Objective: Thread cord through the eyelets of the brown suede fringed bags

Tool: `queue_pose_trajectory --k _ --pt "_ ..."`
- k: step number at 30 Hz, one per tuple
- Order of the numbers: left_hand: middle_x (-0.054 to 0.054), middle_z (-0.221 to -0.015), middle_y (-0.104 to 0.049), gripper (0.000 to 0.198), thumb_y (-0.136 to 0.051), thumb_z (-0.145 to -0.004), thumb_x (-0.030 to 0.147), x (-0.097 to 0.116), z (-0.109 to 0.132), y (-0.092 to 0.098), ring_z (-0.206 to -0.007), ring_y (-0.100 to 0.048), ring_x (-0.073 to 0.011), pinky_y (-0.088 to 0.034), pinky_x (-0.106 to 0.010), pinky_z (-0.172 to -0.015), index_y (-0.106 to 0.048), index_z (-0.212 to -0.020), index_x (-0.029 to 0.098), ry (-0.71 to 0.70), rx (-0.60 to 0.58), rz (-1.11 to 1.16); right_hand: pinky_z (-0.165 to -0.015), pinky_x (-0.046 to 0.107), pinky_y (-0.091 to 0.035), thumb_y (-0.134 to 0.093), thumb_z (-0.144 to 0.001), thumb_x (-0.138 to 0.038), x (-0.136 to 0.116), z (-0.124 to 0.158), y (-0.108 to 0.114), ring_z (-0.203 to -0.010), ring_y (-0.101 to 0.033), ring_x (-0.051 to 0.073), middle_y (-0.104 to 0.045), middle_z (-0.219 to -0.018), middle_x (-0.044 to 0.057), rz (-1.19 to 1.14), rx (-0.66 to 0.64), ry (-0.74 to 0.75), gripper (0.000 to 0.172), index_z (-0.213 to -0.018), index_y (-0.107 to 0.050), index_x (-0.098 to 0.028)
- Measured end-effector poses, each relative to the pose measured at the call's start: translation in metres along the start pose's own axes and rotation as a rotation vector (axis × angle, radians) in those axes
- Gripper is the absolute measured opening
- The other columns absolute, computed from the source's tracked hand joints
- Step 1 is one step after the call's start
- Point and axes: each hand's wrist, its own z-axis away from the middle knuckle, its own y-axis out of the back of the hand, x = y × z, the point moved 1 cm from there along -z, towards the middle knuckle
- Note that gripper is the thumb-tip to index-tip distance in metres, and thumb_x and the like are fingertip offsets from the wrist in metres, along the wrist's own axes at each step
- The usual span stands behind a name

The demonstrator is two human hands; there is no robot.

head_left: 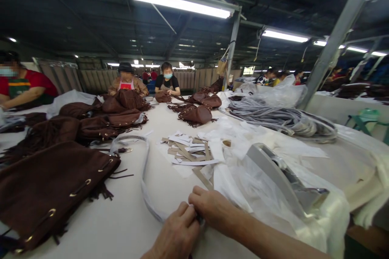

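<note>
My left hand is closed around a bag strap sheathed in greyish clear plastic. Right against it, my right hand pinches at the same end of the strap; the fingers hide the exact spot. From my hands the strap curves away across the white table and bends left to a gold-coloured clasp by the bags. A dark brown bag with gold eyelets and fringe lies flat on the left.
More brown bags pile up at left and further back. Paper and card strips lie mid-table. On the right are a grey tape dispenser, white sheets and a coil of plastic-wrapped straps. Co-workers sit across the table.
</note>
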Motion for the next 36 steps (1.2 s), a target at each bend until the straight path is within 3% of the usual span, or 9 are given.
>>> queue_pose_trajectory --k 5,14,17,20,23,26,30,33,36 --pt "-0.006 -0.085 -0.054 0.038 -0.026 -0.100 0.025 0.007 -0.003 0.002 -0.078 -0.049 -0.0181 -0.046 -0.027 -0.063 -0.053 -0.076 0.016 0.041 0.047 -0.021 -0.057 0.023 -0.035 -0.049 -0.085 -0.009 0.003 0.007 -0.013 -0.070 -0.055 0.013 -0.058 -0.086 0.001 -0.171 0.092 0.004 0.016 -0.082 -0.061 -0.018" --pt "-0.005 -0.076 -0.058 0.042 -0.021 -0.101 0.024 0.003 -0.005 0.007 -0.075 -0.049 -0.0181 -0.041 -0.030 -0.066 -0.053 -0.075 0.016 -0.064 -0.023 -0.010 -0.064 0.022 -0.041 -0.052 -0.079 -0.004 0.010 0.004 -0.001 -0.073 -0.054 0.012 -0.055 -0.085 0.001 -0.240 0.050 0.112 0.015 -0.074 -0.060 -0.016" --pt "-0.005 -0.079 -0.061 0.038 -0.025 -0.100 0.026 0.001 -0.007 0.003 -0.080 -0.050 -0.0196 -0.041 -0.032 -0.070 -0.054 -0.080 0.016 -0.027 -0.030 0.008 -0.069 0.024 -0.046 -0.047 -0.078 -0.003 0.003 0.013 0.007 -0.079 -0.057 0.015 -0.058 -0.093 0.004 -0.255 0.048 0.090 0.024 -0.090 -0.062 -0.017" --pt "-0.007 -0.082 -0.062 0.039 -0.022 -0.101 0.024 0.000 -0.007 -0.002 -0.081 -0.049 -0.0196 -0.044 -0.032 -0.072 -0.055 -0.083 0.015 0.027 0.024 0.062 -0.084 0.030 -0.048 -0.043 -0.081 -0.005 -0.007 0.033 0.007 -0.097 -0.058 0.019 -0.059 -0.111 0.008 -0.326 0.178 0.060 0.039 -0.114 -0.056 -0.020" --pt "-0.008 -0.079 -0.061 0.041 -0.020 -0.100 0.024 0.002 -0.006 -0.008 -0.075 -0.048 -0.0200 -0.046 -0.031 -0.067 -0.055 -0.081 0.015 0.073 0.053 0.096 -0.096 0.035 -0.045 -0.046 -0.083 -0.012 -0.011 0.048 -0.008 -0.109 -0.056 0.022 -0.058 -0.123 0.012 -0.456 0.275 0.022 0.051 -0.133 -0.044 -0.020" --pt "-0.007 -0.075 -0.060 0.039 -0.023 -0.100 0.025 0.005 -0.005 -0.011 -0.072 -0.048 -0.0196 -0.046 -0.030 -0.065 -0.052 -0.076 0.016 0.104 0.064 0.090 -0.100 0.037 -0.043 -0.050 -0.077 -0.013 -0.009 0.049 -0.028 -0.115 -0.055 0.024 -0.058 -0.128 0.014 -0.553 0.245 -0.007 0.059 -0.135 -0.043 -0.016" --pt "-0.004 -0.072 -0.058 0.029 -0.032 -0.099 0.021 0.001 -0.004 -0.007 -0.070 -0.049 -0.0182 -0.047 -0.028 -0.065 -0.051 -0.077 0.017 0.112 0.057 0.153 -0.092 0.033 -0.046 -0.055 -0.074 -0.015 -0.002 0.036 -0.032 -0.103 -0.061 0.022 -0.067 -0.114 0.007 -0.653 0.224 -0.060 0.047 -0.121 -0.056 -0.021" --pt "-0.005 -0.087 -0.057 0.014 -0.040 -0.093 0.013 -0.007 -0.003 0.004 -0.077 -0.053 -0.0167 -0.049 -0.026 -0.070 -0.053 -0.089 0.017 0.156 -0.021 0.313 -0.082 0.029 -0.045 -0.055 -0.076 -0.015 -0.001 0.031 -0.022 -0.091 -0.062 0.019 -0.070 -0.099 0.003 -0.662 0.184 -0.061 0.030 -0.104 -0.063 -0.022" --pt "-0.007 -0.105 -0.051 0.025 -0.045 -0.081 0.000 -0.017 -0.004 0.014 -0.088 -0.055 -0.0159 -0.050 -0.025 -0.078 -0.053 -0.097 0.018 0.232 -0.115 0.409 -0.078 0.027 -0.043 -0.053 -0.079 -0.014 0.003 0.030 -0.015 -0.086 -0.061 0.018 -0.070 -0.093 0.002 -0.660 0.140 -0.012 0.021 -0.096 -0.064 -0.021"
